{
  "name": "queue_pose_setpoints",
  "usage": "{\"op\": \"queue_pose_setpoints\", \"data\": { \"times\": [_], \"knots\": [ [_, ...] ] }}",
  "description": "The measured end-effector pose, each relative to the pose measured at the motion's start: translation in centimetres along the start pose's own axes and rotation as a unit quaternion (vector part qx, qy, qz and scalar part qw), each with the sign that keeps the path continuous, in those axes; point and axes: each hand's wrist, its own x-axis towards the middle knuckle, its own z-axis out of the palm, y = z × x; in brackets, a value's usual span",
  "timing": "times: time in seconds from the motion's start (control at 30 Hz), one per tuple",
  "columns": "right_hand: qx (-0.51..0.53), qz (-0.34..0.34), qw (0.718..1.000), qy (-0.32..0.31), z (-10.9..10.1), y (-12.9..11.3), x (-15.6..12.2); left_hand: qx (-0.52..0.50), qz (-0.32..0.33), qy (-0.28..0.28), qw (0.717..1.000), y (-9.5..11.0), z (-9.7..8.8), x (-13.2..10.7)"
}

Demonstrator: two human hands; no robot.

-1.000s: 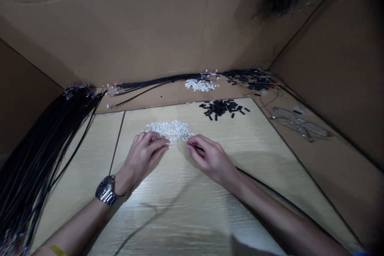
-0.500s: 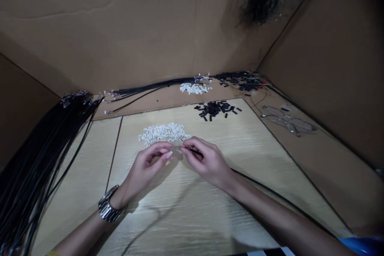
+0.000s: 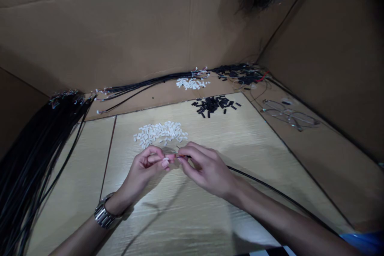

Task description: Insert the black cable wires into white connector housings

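Note:
Over the wooden board, my left hand [image 3: 146, 167] pinches a small white connector housing [image 3: 166, 159] between thumb and fingers. Close by on its right, my right hand [image 3: 207, 165] is closed on the end of a black cable [image 3: 264, 183]. Thin coloured wires [image 3: 181, 156] stick out of that end toward the housing; whether they touch it I cannot tell. From the right hand the cable runs back under the forearm to the lower right. Just beyond both hands lies a pile of white connector housings [image 3: 160, 131].
Short black tubes [image 3: 212, 105] lie heaped farther back. A thick bundle of black cables [image 3: 39, 156] fills the left side, with more cables [image 3: 144, 83] along the cardboard wall [image 3: 120, 28]. Eyeglasses [image 3: 289, 115] rest on the right, and a second white pile [image 3: 192, 83] sits behind.
My left hand now shows the white housing nearer the wire ends, and the gap between the hands has narrowed. Both hands sit slightly lower and farther left in view; the camera has shifted a little.

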Motion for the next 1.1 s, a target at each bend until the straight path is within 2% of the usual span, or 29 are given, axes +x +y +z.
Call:
{"op": "queue_pose_setpoints", "data": {
  "times": [0.2,0.37,0.47,0.57,0.67,0.77,0.83,1.1],
  "knots": [
    [-0.011,-0.006,1.0,-0.019,0.5,0.0,-0.3,0.073,0.008,-0.004,0.997,-0.3,0.5,-0.2],
    [-0.027,-0.006,0.999,-0.031,0.3,0.2,-0.3,0.191,0.106,-0.005,0.976,-0.5,0.1,0.2],
    [-0.034,-0.019,0.999,-0.033,0.1,0.3,-0.1,0.19,0.054,0.018,0.98,-0.1,0.1,0.0],
    [-0.039,-0.026,0.998,-0.032,-0.1,0.3,0.0,0.11,-0.012,0.03,0.993,0.5,0.0,-0.1],
    [-0.037,-0.023,0.998,-0.035,-0.1,0.3,0.1,0.029,-0.059,-0.001,0.998,0.7,-0.1,0.0],
    [-0.031,-0.016,0.998,-0.043,0.0,0.3,0.0,-0.004,-0.095,-0.045,0.994,0.6,-0.2,0.1],
    [-0.027,-0.011,0.998,-0.049,0.0,0.2,-0.1,-0.008,-0.101,-0.056,0.993,0.5,-0.2,0.2],
    [-0.012,-0.002,0.998,-0.061,-0.1,0.1,0.0,0.023,-0.05,-0.047,0.997,0.0,-0.7,0.2]
  ]
}}
